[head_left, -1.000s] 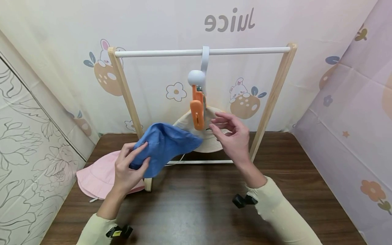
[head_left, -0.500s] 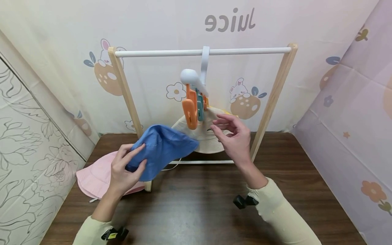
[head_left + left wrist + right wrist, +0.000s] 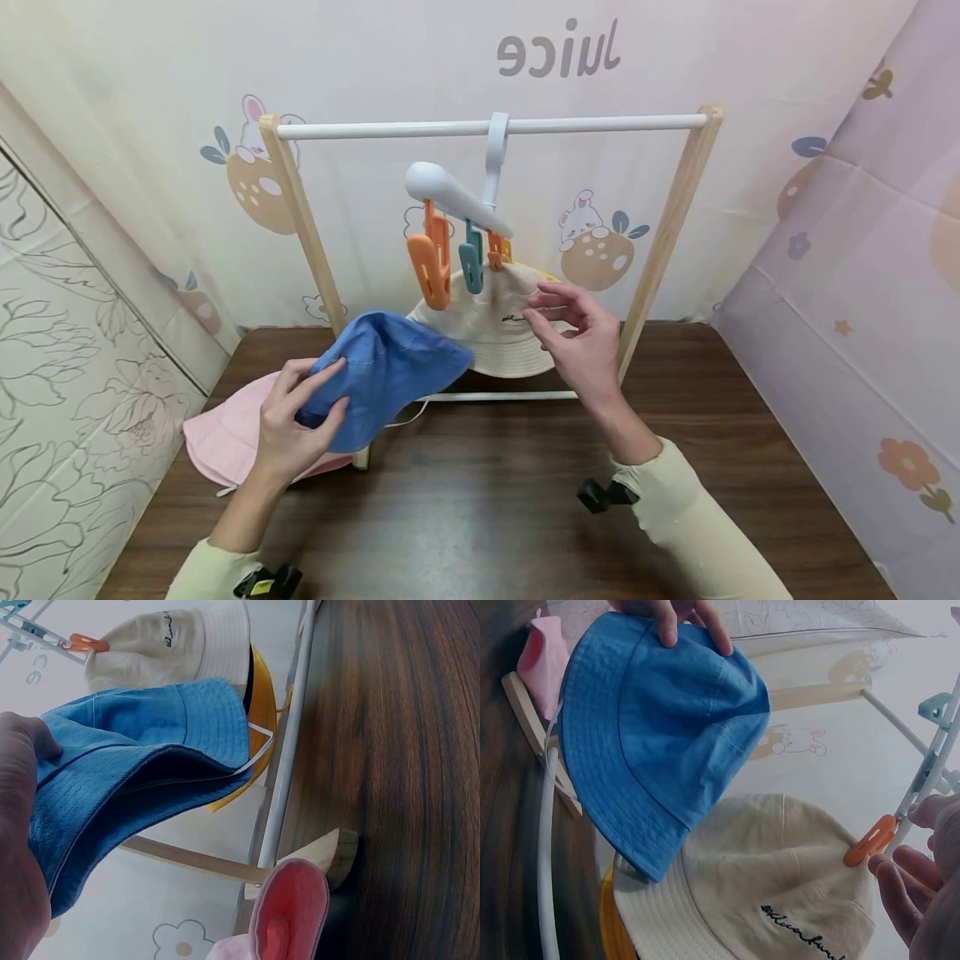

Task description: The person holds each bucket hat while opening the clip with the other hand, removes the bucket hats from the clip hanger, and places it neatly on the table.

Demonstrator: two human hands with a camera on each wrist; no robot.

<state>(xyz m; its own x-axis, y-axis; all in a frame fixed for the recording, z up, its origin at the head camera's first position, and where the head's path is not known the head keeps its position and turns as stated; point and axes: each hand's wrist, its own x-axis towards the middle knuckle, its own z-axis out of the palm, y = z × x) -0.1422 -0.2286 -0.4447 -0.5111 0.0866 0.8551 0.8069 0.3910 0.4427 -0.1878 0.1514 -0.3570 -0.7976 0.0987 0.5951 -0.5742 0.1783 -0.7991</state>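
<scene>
My left hand [image 3: 291, 421] grips a blue bucket hat [image 3: 382, 367], fingers on its crown, left of the hanging clips. A thin white cord [image 3: 261, 746] trails from the hat's brim. My right hand [image 3: 581, 333] holds nothing, its fingers loosely bent beside a cream bucket hat [image 3: 502, 333] with dark lettering. That hat hangs by an orange clip [image 3: 871, 840] from a light grey hanger [image 3: 457, 196]. Also on the hanger are a teal clip [image 3: 472, 258] and a nearer orange clip [image 3: 431, 262], with nothing in them. Behind the cream hat, a yellow hat [image 3: 262, 712] is mostly hidden.
The hanger hooks over the white bar [image 3: 382, 130] of a wooden-legged rack [image 3: 670, 225] standing on a dark wood table [image 3: 465, 500]. A pink bucket hat [image 3: 232, 429] lies at the table's left side. Printed curtains [image 3: 840, 333] enclose the back and sides.
The hanger has swung so its near end points left, bringing the teal clip into view. My left hand and the blue hat have shifted left and slightly down. My right hand has barely moved.
</scene>
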